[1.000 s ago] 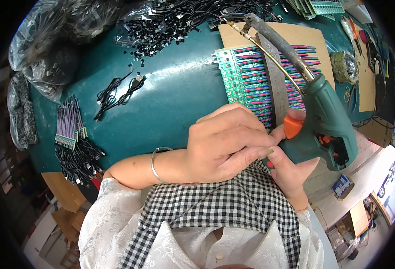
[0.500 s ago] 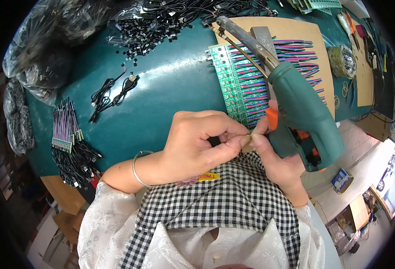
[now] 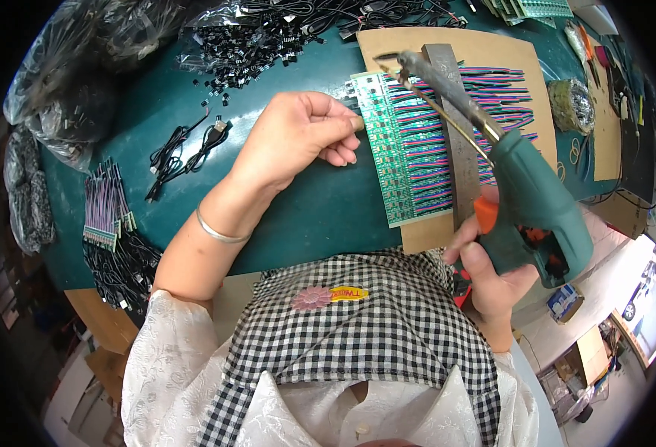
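Observation:
My right hand [image 3: 503,287] grips a green soldering gun [image 3: 544,201] with an orange trigger. The gun's metal tip and thin brass tube slant up and left over a grey metal bar [image 3: 458,156]. Beneath the bar run rows of pink, blue and black wires [image 3: 429,167], joined to a panel of green circuit boards [image 3: 380,156]. At the panel's upper left edge is my left hand [image 3: 294,138], thumb and forefinger pinched, other fingers curled. Whatever the pinch holds, if anything, is too small to make out.
Brown board [image 3: 507,56] lies under the panel. Small black connectors [image 3: 250,56] are heaped at the back. Two coiled black cables [image 3: 190,153] and a bundle of wired boards [image 3: 104,223] lie left, near plastic bags [image 3: 60,97]. A tape roll [image 3: 570,104] sits right.
My left hand has moved from beside my right hand, up and away to the panel's upper left edge. The right hand and soldering gun have shifted slightly right and down.

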A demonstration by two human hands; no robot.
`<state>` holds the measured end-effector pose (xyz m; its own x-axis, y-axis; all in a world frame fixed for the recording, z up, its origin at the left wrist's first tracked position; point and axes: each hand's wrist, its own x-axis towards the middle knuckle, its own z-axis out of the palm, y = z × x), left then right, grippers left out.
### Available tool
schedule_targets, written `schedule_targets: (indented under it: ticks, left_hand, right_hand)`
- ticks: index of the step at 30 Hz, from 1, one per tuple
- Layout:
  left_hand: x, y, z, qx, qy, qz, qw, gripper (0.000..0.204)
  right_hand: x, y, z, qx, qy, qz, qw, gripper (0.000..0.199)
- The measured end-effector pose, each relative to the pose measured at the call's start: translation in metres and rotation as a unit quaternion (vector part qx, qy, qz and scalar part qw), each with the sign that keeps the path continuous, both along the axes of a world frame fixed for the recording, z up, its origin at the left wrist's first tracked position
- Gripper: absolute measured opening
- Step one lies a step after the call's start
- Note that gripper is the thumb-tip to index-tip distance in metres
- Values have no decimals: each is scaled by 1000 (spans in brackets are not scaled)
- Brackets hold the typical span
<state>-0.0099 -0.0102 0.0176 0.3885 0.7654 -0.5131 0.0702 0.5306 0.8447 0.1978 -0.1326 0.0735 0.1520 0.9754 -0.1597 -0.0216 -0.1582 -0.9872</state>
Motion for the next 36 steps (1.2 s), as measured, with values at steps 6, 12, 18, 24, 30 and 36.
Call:
schedule_targets:
  ticks: [6,12,18,24,30,36]
  left_hand:
    - [1,7,-10,-26,0,3,1000,15]
    - [0,10,-11,-26,-6,-8,1000,15]
    - [-1,11,-11,-24,-3,-18,1000,15]
    - [-2,12,-13,-15,0,-24,1000,14]
    - [-1,11,-13,-12,-3,-22,1000,14]
    - [-1,12,-14,-10,-2,-23,1000,14]
  right_hand:
    - [14,-20,-3,-68,38,-43,996,61]
    - [22,-23,-11,-1,-44,4,999,54]
    - [23,-24,-14,-33,-40,30,998,49]
    - [19,-22,-14,-34,-50,19,998,46]
    - [22,-27,-16,-64,-62,26,996,41]
    - [19,-22,-19,-31,-48,19,998,42]
